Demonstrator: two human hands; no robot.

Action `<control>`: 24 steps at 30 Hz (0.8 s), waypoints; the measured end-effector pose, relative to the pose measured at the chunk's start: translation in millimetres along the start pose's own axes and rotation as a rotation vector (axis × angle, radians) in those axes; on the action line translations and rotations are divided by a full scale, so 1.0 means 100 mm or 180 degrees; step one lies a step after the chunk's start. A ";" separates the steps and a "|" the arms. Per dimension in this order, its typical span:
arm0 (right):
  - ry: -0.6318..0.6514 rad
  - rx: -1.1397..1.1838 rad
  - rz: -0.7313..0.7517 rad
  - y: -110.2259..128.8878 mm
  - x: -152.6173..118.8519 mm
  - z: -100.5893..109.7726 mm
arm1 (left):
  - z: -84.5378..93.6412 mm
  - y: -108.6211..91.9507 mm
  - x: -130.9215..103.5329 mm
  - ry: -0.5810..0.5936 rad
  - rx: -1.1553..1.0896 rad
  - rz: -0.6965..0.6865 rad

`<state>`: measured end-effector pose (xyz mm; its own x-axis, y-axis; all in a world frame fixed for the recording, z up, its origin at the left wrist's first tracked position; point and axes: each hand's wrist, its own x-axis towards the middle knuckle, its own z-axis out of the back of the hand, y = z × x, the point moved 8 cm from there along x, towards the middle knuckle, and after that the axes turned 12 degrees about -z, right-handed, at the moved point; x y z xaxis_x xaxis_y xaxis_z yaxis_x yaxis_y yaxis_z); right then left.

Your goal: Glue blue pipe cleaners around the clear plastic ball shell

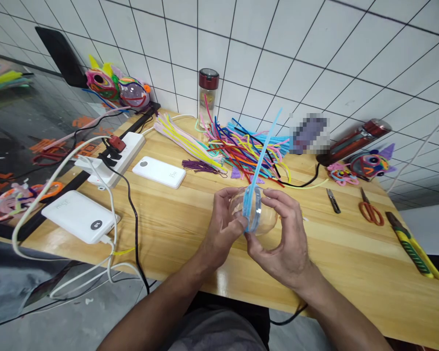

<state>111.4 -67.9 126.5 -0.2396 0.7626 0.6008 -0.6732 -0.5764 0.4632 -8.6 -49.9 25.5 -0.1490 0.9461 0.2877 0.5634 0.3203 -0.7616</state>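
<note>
Between my two hands is a clear plastic ball [269, 222], held just above the wooden table. A light blue pipe cleaner [262, 158] runs around the ball's middle beside its seam, and its free end sticks up toward the wall. My left hand [225, 226] grips the ball's left side, with the thumb pressing on the pipe cleaner. On the right side, my right hand [287, 234] curls its fingers and thumb around the ball near the seam.
A heap of coloured pipe cleaners [241, 146] lies behind the hands. Small snips [333, 201], scissors [371, 213] and pliers [411, 246] are at the right. Power banks [80, 217], a power strip [126, 151] and cables occupy the left; a glass bottle [208, 97] stands behind.
</note>
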 end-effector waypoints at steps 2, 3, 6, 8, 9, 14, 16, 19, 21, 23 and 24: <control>0.0010 -0.0024 -0.0003 0.00 0.00 0.00 | 0.01 0.01 0.00 -0.0025 0.0033 0.0021; 0.0008 -0.0030 -0.0001 -0.01 0.00 0.00 | 0.01 0.02 0.00 -0.0034 0.0048 0.0036; -0.0013 -0.0048 0.0012 0.00 -0.01 0.00 | 0.02 0.04 0.00 -0.0045 0.0072 0.0050; -0.0019 -0.0055 0.0000 0.00 0.00 0.00 | 0.03 0.05 0.00 -0.0051 0.0072 0.0045; -0.0023 -0.0053 -0.0012 0.00 0.00 0.00 | 0.03 0.05 0.00 -0.0049 0.0066 0.0046; 0.0001 -0.0025 -0.0005 0.01 0.00 0.01 | 0.00 0.02 -0.02 0.0011 -0.0135 0.0076; -0.0002 -0.0027 -0.0007 0.02 0.00 0.02 | -0.01 0.01 -0.02 -0.0015 -0.0221 0.0100; -0.0022 -0.0022 -0.0018 0.02 0.00 0.02 | 0.00 0.02 -0.02 -0.0049 -0.0172 0.0140; -0.0023 -0.0012 -0.0011 0.02 -0.01 0.01 | 0.01 0.03 -0.02 -0.0053 -0.0056 0.0155; -0.0018 -0.0004 -0.0002 0.03 -0.01 0.01 | 0.02 0.03 -0.02 -0.0060 0.0032 0.0150; -0.0014 -0.0003 0.0000 0.03 -0.01 0.01 | 0.02 0.02 -0.02 -0.0065 0.0048 0.0129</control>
<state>110.5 -70.5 128.1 -0.2365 0.7613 0.6038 -0.6739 -0.5761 0.4625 -8.8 -51.1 22.1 -0.1429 0.9590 0.2446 0.5569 0.2822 -0.7812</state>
